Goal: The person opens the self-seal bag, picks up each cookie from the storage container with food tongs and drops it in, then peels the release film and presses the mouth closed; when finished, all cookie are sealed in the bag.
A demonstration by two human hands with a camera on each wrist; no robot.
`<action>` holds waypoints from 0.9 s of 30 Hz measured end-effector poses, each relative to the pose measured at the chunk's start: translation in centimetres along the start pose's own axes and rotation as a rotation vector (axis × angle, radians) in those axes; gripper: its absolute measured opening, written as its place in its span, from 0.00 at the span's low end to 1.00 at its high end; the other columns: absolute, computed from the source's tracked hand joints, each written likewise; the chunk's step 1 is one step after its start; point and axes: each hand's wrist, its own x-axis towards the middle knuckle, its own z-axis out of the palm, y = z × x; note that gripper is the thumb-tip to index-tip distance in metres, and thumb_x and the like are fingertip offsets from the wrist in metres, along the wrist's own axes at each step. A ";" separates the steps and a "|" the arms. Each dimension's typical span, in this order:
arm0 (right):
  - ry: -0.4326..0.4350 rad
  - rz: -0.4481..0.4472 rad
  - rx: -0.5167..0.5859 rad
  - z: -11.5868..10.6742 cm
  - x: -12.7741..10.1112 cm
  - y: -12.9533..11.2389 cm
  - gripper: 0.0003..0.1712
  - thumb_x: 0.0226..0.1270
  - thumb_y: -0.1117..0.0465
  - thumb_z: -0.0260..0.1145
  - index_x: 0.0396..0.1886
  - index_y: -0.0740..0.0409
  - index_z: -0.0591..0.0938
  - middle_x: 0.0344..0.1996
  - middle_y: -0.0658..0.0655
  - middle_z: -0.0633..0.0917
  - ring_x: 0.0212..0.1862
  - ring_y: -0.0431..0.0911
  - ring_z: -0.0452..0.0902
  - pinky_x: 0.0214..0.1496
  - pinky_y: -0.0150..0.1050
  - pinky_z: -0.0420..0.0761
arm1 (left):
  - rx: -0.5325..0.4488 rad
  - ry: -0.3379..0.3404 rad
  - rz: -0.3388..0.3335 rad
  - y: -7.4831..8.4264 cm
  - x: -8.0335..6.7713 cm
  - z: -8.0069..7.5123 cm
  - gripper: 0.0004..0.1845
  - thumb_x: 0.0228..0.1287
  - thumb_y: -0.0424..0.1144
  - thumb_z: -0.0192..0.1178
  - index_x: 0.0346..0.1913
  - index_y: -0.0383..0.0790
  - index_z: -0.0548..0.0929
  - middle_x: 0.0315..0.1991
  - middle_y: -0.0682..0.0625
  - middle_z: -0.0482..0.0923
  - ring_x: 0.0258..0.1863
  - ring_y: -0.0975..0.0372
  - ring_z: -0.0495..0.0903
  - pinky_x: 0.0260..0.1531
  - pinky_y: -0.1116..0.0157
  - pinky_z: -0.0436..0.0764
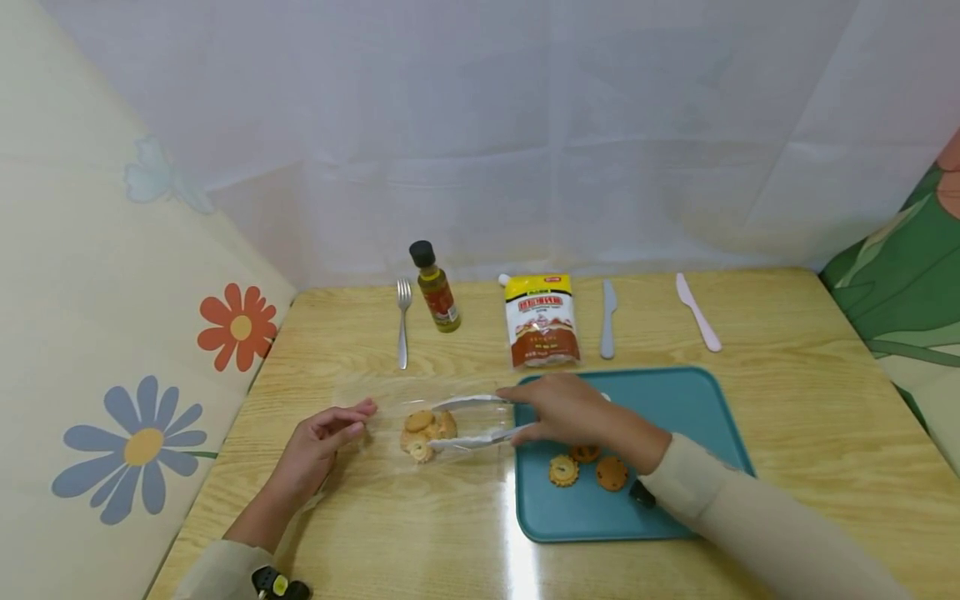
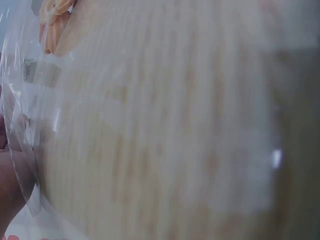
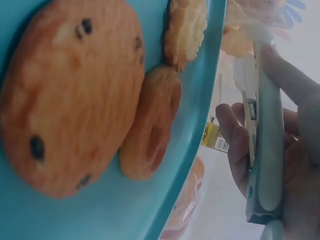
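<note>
A clear plastic bag (image 1: 386,423) lies on the table with several cookies (image 1: 422,423) inside. At its left edge my left hand (image 1: 311,454) pinches the film between thumb and fingers. My right hand (image 1: 566,410) grips white-and-grey tongs (image 3: 270,135), whose two arms are spread and reach left into the bag, their tips beside the cookies. Under my right forearm is a teal tray (image 1: 667,387). It carries a scalloped cookie (image 1: 563,471), a round cookie with dark bits (image 1: 612,473) and a brown cookie with a hollow middle (image 3: 152,122).
Along the back of the table lie a fork (image 1: 403,321), a small black-capped bottle (image 1: 438,292), a yellow, white and brown pouch (image 1: 542,321), a grey knife (image 1: 607,321) and a pink knife (image 1: 697,312). A white cloth (image 1: 480,150) hangs behind them.
</note>
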 end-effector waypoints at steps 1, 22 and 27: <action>-0.001 -0.001 -0.003 0.1 0.0 0.0 0.41 0.65 0.39 0.73 0.74 0.46 0.75 0.19 0.41 0.75 0.20 0.35 0.67 0.29 0.35 0.72 | 0.000 0.000 -0.001 0.0 0.0 0.0 0.15 0.76 0.30 0.59 0.56 0.19 0.79 0.60 0.57 0.85 0.65 0.74 0.75 0.60 0.76 0.77; 0.012 0.025 0.022 -0.4 -1.8 0.6 0.43 0.64 0.38 0.73 0.75 0.49 0.74 0.29 0.43 0.83 0.24 0.33 0.72 0.38 0.39 0.79 | 0.005 0.012 -0.014 0.2 -0.1 0.1 0.16 0.76 0.32 0.59 0.56 0.18 0.79 0.60 0.55 0.84 0.65 0.74 0.75 0.60 0.76 0.77; 0.036 0.031 0.023 -0.4 -2.9 1.0 0.42 0.64 0.39 0.74 0.74 0.49 0.74 0.31 0.45 0.85 0.26 0.32 0.72 0.36 0.37 0.78 | 0.006 0.012 -0.011 0.2 -0.1 0.1 0.17 0.76 0.31 0.59 0.56 0.16 0.78 0.60 0.56 0.85 0.65 0.74 0.75 0.59 0.76 0.77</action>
